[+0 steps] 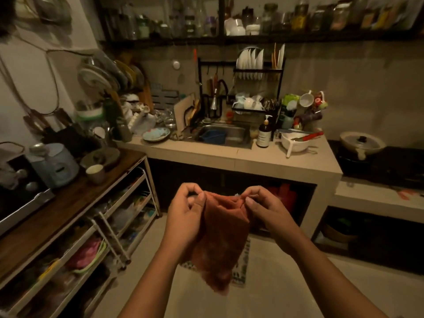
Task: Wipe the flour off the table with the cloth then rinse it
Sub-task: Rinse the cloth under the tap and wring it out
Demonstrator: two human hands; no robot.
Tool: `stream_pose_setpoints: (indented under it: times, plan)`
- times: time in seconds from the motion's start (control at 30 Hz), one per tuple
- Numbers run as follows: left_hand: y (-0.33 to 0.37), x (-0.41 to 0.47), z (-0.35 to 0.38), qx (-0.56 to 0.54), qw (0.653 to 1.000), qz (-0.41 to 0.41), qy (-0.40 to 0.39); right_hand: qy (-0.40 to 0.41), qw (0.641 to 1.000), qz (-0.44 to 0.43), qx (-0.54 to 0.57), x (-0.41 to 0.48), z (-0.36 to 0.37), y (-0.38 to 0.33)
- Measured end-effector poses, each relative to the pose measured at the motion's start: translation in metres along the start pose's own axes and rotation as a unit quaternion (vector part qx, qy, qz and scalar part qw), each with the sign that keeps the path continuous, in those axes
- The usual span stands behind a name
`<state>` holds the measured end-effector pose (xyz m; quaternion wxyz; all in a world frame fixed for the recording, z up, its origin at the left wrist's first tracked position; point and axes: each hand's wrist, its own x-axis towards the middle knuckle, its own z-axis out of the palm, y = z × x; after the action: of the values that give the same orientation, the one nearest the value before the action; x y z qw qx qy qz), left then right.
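An orange-brown cloth (220,239) hangs in the air in front of me, above the floor. My left hand (183,216) pinches its upper left edge between thumb and fingers. My right hand (263,210) pinches the upper right edge the same way. The cloth droops down between my forearms. Ahead stands the steel sink (231,134) set in a tiled counter (229,157), with a blue container inside it. A tap (214,99) rises behind the sink. No flour is visible.
A soap pump bottle (263,134) and a white colander (296,141) stand right of the sink. A dish rack (254,74) sits behind. A wooden-topped shelf unit (68,198) with a cup (95,173) runs along the left. A lidded pot (360,143) sits far right. A mat (241,267) lies on the floor.
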<state>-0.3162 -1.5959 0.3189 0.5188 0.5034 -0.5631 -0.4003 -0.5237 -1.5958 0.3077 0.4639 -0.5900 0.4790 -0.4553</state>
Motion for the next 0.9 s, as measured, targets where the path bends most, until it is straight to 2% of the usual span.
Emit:
stream_pose_setpoints:
  times: [0.2,0.5,0.63,0.9]
  plan:
    - [-0.01,0.17,0.018,0.027,0.998,-0.012,-0.05,-0.072,0.996,0.057,-0.004,0.14,-0.002,0.022]
    - [-0.047,0.414,0.073,-0.042,0.994,-0.023,-0.103,0.032,0.991,0.06,0.119,0.388,-0.018,0.089]
    - [-0.075,0.534,0.082,0.006,0.992,-0.036,-0.124,0.076,0.981,0.057,0.17,0.507,-0.046,0.105]
    - [-0.134,0.754,0.06,0.065,0.98,-0.117,-0.147,0.077,0.977,0.12,0.156,0.709,-0.085,0.134]
